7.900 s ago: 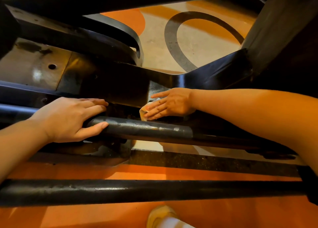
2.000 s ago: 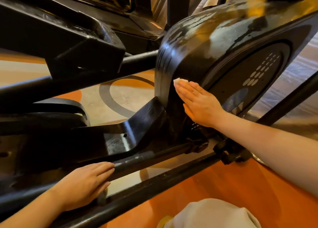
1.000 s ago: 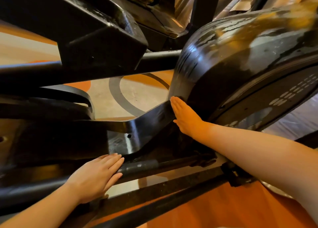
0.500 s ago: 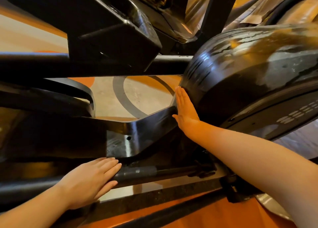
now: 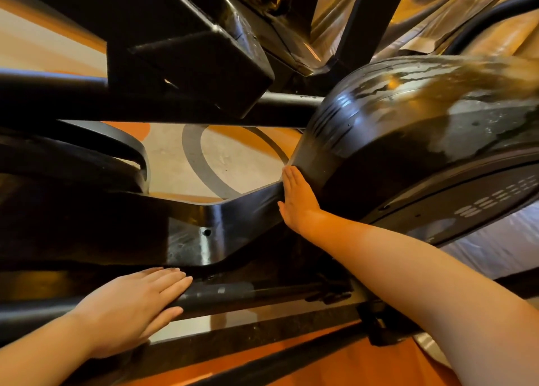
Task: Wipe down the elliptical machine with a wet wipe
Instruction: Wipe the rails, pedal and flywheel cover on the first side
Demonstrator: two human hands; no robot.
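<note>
I judge the wipe-down part done. The rounded flywheel housing [image 5: 408, 140] at the right of the frame carries wet streaks and beads across its glossy black top, which I take as already wiped; the matte side panel [image 5: 481, 202] with its pale dot pattern, lower right, shows no such sheen, so it probably remains.

My right hand [image 5: 297, 202] lies flat against the housing's front edge at frame centre, fingers [image 5: 291, 181] straight and pressed together. The wet wipe is not visible; I cannot tell whether it sits under that palm.

My left hand [image 5: 131, 307], lower left, rests on a round black tube [image 5: 227, 293], fingers extended and close together, thumb under the tube.

The angled frame member [image 5: 204, 231] between the hands is painted steel, scuffed, with one small hole. The floor [image 5: 233, 161] behind is speckled beige with orange and grey curves.
</note>
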